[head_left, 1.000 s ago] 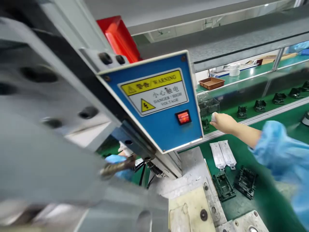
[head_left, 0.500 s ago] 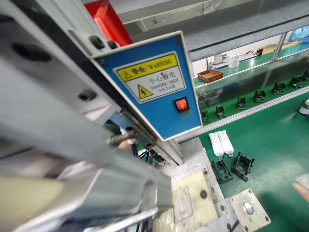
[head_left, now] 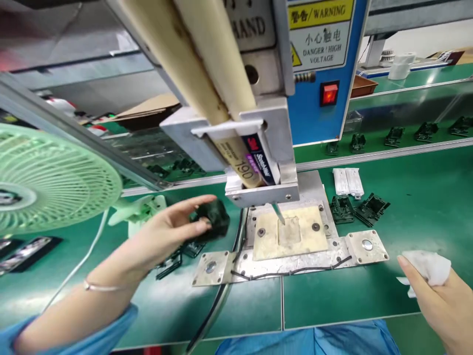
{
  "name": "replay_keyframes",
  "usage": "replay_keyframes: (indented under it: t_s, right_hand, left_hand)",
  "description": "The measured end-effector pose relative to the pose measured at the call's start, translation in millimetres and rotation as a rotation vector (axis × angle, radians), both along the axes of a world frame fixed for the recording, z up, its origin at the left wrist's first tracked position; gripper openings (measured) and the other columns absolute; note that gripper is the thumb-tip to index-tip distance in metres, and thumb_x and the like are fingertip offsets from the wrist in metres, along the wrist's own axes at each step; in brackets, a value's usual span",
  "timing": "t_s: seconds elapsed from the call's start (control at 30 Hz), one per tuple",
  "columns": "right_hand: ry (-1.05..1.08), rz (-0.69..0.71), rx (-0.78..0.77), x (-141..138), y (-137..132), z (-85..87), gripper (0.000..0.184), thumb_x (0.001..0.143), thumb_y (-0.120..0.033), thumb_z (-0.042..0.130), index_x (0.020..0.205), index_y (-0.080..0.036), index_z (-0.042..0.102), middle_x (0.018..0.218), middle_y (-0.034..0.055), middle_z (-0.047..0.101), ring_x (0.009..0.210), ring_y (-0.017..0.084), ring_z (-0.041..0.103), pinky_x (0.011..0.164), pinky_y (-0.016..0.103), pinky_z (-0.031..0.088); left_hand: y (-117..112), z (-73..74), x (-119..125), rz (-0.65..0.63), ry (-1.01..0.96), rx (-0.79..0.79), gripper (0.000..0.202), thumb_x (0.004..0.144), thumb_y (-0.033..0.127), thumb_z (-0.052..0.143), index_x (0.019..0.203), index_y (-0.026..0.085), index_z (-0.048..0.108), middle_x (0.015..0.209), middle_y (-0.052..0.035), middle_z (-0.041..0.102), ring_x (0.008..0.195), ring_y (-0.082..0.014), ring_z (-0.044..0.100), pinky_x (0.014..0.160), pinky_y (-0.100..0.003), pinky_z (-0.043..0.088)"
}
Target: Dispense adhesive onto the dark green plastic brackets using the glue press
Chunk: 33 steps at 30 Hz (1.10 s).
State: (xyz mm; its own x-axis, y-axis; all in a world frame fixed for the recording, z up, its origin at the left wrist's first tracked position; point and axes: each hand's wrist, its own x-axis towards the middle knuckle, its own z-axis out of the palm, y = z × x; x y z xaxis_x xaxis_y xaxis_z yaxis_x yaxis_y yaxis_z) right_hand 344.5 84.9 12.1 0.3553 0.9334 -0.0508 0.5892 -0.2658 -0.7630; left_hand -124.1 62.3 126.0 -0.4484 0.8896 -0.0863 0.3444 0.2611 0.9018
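My left hand (head_left: 166,234) holds a small dark green plastic part (head_left: 212,219) between thumb and fingers, just left of the machine's metal base plate (head_left: 291,251). My right hand (head_left: 443,301) sits at the lower right over the green mat, closed on a crumpled white wipe (head_left: 428,268). A dispensing needle (head_left: 279,214) points down at the cream-coloured fixture pad (head_left: 291,231) in the middle of the base plate. A glue cartridge (head_left: 254,165) is clamped in the metal bracket above it.
A green fan (head_left: 44,182) stands at the left. Several dark parts (head_left: 358,207) and two white packets (head_left: 348,181) lie right of the fixture. More dark parts ride the conveyor (head_left: 406,135) behind. A blue control box (head_left: 318,98) with a lit red switch rises above.
The view has swung down and left from the blue box to the fixture. My right hand came back from the conveyor to the lower right. My left hand now shows with the dark part.
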Motion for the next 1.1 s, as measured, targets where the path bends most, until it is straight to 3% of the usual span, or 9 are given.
replay_keyframes:
  t_s: [0.17,0.23,0.37,0.5,0.7,0.83,0.93,1.03,1.1]
  right_hand:
    - [0.057,-0.106,0.055,-12.9,2.0,-1.0,0.047,0.067,-0.063,0.070,0.085,-0.020,0.071,0.072,0.0044,0.070,0.065,0.024,0.064,0.066,0.035,0.050]
    - [0.062,-0.129,0.072,-12.6,3.3,-7.7,0.048,0.066,-0.063,0.071,0.085,-0.018,0.070,0.072,0.0049,0.069,0.066,0.025,0.063,0.066,0.036,0.048]
    - [0.117,-0.191,0.068,-6.4,6.4,-21.1,0.050,0.061,-0.060,0.076,0.084,-0.016,0.071,0.072,0.0057,0.069,0.071,0.028,0.064,0.068,0.038,0.046]
    - [0.167,-0.178,0.090,-4.4,8.3,-24.2,0.047,0.065,-0.057,0.077,0.087,-0.016,0.071,0.072,0.0049,0.069,0.072,0.027,0.063,0.070,0.038,0.046]
    - [0.131,-0.148,0.079,-2.0,9.5,-29.1,0.050,0.065,-0.059,0.077,0.088,-0.015,0.071,0.072,0.0055,0.069,0.069,0.026,0.063,0.068,0.038,0.046]
    - [0.097,-0.131,0.089,-3.7,7.1,-27.4,0.050,0.066,-0.061,0.076,0.085,-0.016,0.071,0.069,0.0052,0.068,0.068,0.026,0.062,0.067,0.037,0.046]
    - [0.082,-0.138,0.079,-10.5,9.9,-17.9,0.051,0.065,-0.064,0.076,0.084,-0.017,0.071,0.067,0.0043,0.066,0.067,0.025,0.061,0.065,0.038,0.046]
    - [0.102,-0.138,0.025,-23.3,20.0,-6.2,0.055,0.063,-0.066,0.077,0.086,-0.016,0.072,0.070,0.0053,0.067,0.064,0.024,0.060,0.058,0.035,0.046]
    - [0.148,-0.107,-0.015,-33.1,28.7,-0.8,0.057,0.058,-0.066,0.080,0.084,-0.016,0.071,0.075,0.0068,0.069,0.065,0.024,0.061,0.055,0.033,0.046]
  left_hand:
    - [-31.9,-27.8,55.6,-0.313,-0.483,-0.351,0.058,0.058,0.037,0.091,0.112,0.023,0.075,0.111,-0.0117,0.074,0.100,-0.0296,0.069,0.079,-0.038,0.060]
    - [-24.7,-33.5,76.8,-0.364,-0.598,-0.372,0.053,0.059,0.034,0.091,0.108,0.020,0.075,0.113,-0.0112,0.073,0.105,-0.0278,0.068,0.084,-0.034,0.058]
    - [7.4,-41.0,93.5,-0.438,-0.729,-0.350,0.048,0.064,0.031,0.090,0.106,0.018,0.073,0.101,-0.0090,0.073,0.086,-0.0202,0.070,0.072,-0.028,0.056]
    - [29.4,-49.6,94.2,-0.465,-0.562,-0.192,0.050,0.062,0.033,0.090,0.103,0.018,0.066,0.102,-0.0086,0.069,0.090,-0.0214,0.068,0.078,-0.033,0.057]
    - [32.9,-64.5,97.7,-0.464,-0.253,-0.057,0.069,0.062,0.037,0.089,0.120,0.023,0.055,0.094,-0.0027,0.060,0.089,-0.0231,0.061,0.083,-0.041,0.053]
    - [25.3,-62.1,93.9,-0.477,0.224,-0.023,0.077,0.065,0.051,0.086,0.132,0.025,0.056,0.123,-0.0138,0.059,0.128,-0.0413,0.044,0.105,-0.061,0.041]
    - [8.0,-52.8,78.9,-0.400,0.378,-0.017,0.085,0.065,0.059,0.081,0.138,0.027,0.053,0.147,-0.0160,0.045,0.143,-0.0458,0.026,0.113,-0.067,0.028]
    - [-21.1,-47.0,55.7,-0.100,0.374,0.032,0.066,0.076,0.062,0.069,0.130,0.027,0.061,0.137,-0.0116,0.057,0.135,-0.0395,0.045,0.113,-0.057,0.037]
    - [-41.8,-50.8,41.0,0.130,0.244,0.023,0.056,0.073,0.062,0.072,0.115,0.025,0.070,0.115,-0.0092,0.069,0.115,-0.0363,0.061,0.096,-0.047,0.053]
